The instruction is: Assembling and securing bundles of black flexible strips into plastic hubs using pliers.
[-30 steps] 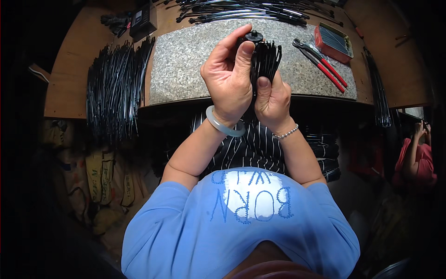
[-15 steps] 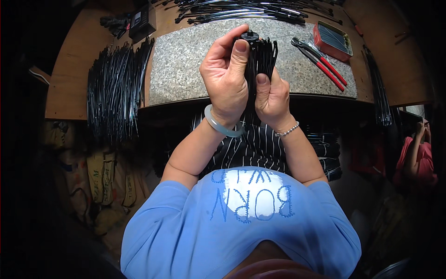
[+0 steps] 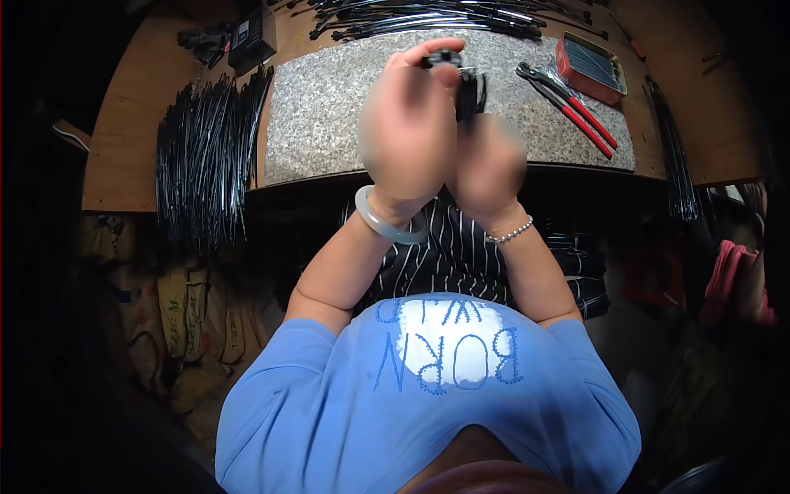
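My left hand (image 3: 405, 132) is raised over the near part of the grey stone slab (image 3: 317, 103). Its thumb and fingers close round a small black round hub (image 3: 445, 58). Just to the right, my right hand (image 3: 491, 165) is closed round a bundle of thin black ribs (image 3: 470, 92), which look like umbrella ribs. The bundle's upper ends stick out above that hand, next to the hub. Both hands are partly smeared, and most of the bundle is hidden behind them. Red-handled pliers (image 3: 576, 111) lie on the slab to the right, touched by neither hand.
A red tin (image 3: 566, 67) of thin rods stands at the slab's back right. Many black ribs (image 3: 202, 156) overhang the table's left front edge; more (image 3: 428, 18) lie across the back, others (image 3: 676, 165) at right. A black box (image 3: 251, 41) is back left. Someone in pink (image 3: 732, 276) is far right.
Both hands have turned about the hub and the bundle, so less of the ribs shows. The pliers and the tin stay put. At far right the person in pink has shifted.
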`<action>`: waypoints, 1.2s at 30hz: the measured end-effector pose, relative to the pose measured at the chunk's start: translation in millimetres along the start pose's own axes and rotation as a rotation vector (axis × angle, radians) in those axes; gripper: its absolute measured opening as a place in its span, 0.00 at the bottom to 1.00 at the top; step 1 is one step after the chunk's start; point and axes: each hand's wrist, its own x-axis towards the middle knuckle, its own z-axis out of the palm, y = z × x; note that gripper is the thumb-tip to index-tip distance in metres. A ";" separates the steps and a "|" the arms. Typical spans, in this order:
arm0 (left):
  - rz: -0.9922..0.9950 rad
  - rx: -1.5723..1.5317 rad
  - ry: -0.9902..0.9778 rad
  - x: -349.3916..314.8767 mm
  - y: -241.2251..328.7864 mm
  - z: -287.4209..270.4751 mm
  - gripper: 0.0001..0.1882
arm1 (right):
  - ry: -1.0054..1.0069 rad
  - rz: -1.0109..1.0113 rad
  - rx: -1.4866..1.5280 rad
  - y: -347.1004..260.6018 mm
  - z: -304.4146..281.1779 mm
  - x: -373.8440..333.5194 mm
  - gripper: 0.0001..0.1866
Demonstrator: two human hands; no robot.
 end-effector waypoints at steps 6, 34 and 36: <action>0.191 -0.035 0.207 1.9 -0.4 9.9 0.11 | 0.310 -0.022 0.237 -15.0 -3.1 8.6 0.10; 0.009 -0.138 -0.036 -9.7 -17.1 -10.0 0.20 | 0.100 0.292 0.538 -12.4 -18.0 8.1 0.04; -0.064 -0.283 -0.092 -7.4 -16.6 -11.1 0.20 | 0.088 0.342 0.776 -7.5 -17.3 10.7 0.03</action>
